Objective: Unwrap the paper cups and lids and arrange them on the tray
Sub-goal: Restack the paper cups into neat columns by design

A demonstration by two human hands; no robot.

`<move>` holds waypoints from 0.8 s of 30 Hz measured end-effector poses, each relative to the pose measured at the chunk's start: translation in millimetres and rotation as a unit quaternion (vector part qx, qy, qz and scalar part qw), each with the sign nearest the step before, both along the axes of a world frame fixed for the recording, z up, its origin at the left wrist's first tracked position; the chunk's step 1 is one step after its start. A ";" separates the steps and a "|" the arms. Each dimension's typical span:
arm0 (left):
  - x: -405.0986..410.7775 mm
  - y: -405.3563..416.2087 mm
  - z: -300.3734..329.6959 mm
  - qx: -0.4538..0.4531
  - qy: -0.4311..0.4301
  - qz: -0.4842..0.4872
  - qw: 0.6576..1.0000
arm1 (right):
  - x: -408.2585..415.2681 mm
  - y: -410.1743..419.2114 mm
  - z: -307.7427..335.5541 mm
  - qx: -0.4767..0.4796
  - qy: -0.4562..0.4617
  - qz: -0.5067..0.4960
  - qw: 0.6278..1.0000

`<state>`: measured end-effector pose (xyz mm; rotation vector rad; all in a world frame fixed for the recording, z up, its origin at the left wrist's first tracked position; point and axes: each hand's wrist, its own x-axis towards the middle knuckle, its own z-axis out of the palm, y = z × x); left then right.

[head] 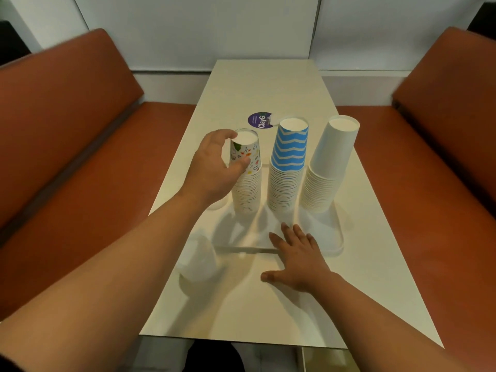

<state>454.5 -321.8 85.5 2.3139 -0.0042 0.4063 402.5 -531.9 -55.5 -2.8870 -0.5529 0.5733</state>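
The left hand (pixel 214 162) reaches out over the pale surface (pixel 268 304) to the stack of flower-print cups (pixel 247 178). Its fingers curl round the top cup, with the thumb on the near side and the other fingers near the top edge. The left arm stretches long from the bottom left corner up to the stack.

The right hand (pixel 298 260) lies flat with its fingers straight and spread. It holds nothing. The fingertips rest on the near edge of the clear tray (pixel 336 245), and the thumb points to the left. The right arm comes in from the bottom right.

Three stacks of upside-down cups stand in a row on the tray. The flower-print stack is on the left. The stack of blue zigzag cups (pixel 288 167) is in the middle. The stack of plain white cups (pixel 328 167) is on the right and leans a little to the right.

A blurry clear stack (pixel 198 261) sits on the surface just left of the tray; I cannot tell if these are the lids. A round purple sticker (pixel 259 120) is on the surface behind the cups. Orange-brown bench seats (pixel 67 146) run along both sides.
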 end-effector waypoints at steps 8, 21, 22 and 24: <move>-80.5 32.3 -39.7 0.177 0.235 0.021 0.955 | -8.9 12.8 11.6 0.026 -0.022 -0.013 0.999; -123.1 -1.4 -95.0 0.248 0.266 0.020 0.931 | -42.0 69.0 15.5 0.482 0.282 -0.271 0.784; -125.0 -5.6 -97.0 0.240 0.260 0.017 0.935 | -41.1 73.0 15.2 0.470 0.257 -0.273 0.799; -128.2 -10.2 -100.4 0.226 0.248 0.014 0.942 | -41.2 77.3 11.7 0.408 0.177 -0.252 0.860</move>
